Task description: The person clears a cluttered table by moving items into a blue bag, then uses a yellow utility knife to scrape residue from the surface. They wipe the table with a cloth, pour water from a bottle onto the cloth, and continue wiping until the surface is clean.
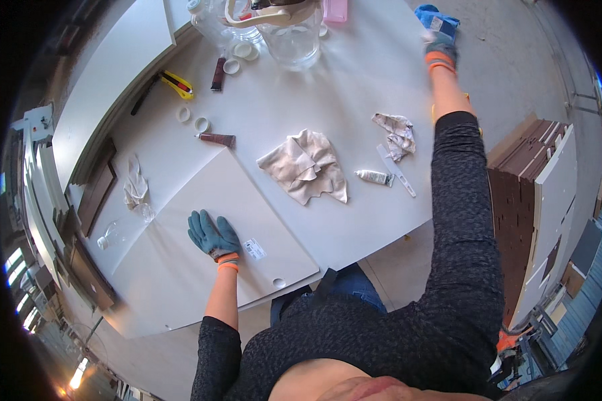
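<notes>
My left hand [213, 236], in a grey-green glove with an orange cuff, lies flat with fingers extended on a white panel [247, 200]. A white label [254, 249] is stuck to the panel beside it. My right hand [441, 51], gloved alike, reaches far out to the table's right corner. It is at the near side of a blue soft packet [437, 21]; a small whitish patch shows at its fingers, which are too blurred to read. In the middle lie a crumpled beige cloth [304, 166], a smaller stained rag [398, 134], a white tube [374, 177] and a white plastic spatula [396, 170].
A clear jug [291, 43] stands at the back, near brown tubes [218, 73] and white caps [231, 66]. A yellow cutter knife [177, 85] and a clear bottle [114, 235] lie to the left. Stacked brown panels [515, 220] stand right of the table [361, 87].
</notes>
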`<action>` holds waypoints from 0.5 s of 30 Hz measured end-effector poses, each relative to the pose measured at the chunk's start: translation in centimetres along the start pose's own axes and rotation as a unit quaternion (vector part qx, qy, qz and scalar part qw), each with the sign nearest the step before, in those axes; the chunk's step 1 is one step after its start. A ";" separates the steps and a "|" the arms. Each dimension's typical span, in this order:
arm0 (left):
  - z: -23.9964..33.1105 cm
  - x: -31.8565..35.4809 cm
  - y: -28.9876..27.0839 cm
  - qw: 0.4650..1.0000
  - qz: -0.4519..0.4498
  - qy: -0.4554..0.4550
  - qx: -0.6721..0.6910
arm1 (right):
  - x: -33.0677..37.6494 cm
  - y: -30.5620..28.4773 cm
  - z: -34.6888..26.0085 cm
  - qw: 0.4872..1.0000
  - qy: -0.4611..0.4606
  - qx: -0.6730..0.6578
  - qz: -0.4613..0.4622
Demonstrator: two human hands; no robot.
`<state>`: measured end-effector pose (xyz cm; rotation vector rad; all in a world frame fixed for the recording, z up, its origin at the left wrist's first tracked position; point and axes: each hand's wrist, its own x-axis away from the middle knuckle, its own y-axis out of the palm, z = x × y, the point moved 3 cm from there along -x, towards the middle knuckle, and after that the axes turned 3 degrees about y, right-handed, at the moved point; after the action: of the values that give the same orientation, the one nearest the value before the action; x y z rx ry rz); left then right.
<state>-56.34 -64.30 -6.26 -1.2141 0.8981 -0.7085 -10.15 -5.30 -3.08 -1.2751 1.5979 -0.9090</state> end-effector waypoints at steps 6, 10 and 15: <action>0.4 -0.4 0.5 1.000 -0.003 0.005 0.021 | 0.8 -1.1 3.2 0.965 -0.180 -0.142 0.131; -0.5 0.3 -0.5 1.000 -0.006 -0.003 -0.009 | 7.1 4.2 -2.5 0.929 -0.252 -0.265 0.061; 0.2 -0.4 1.4 1.000 -0.009 0.013 0.024 | -2.8 2.7 12.2 0.981 0.133 -0.119 -0.070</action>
<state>-56.30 -63.59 -7.49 -1.1734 0.8875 -0.7570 0.63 -2.23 -9.37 -1.4965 1.8892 -1.0346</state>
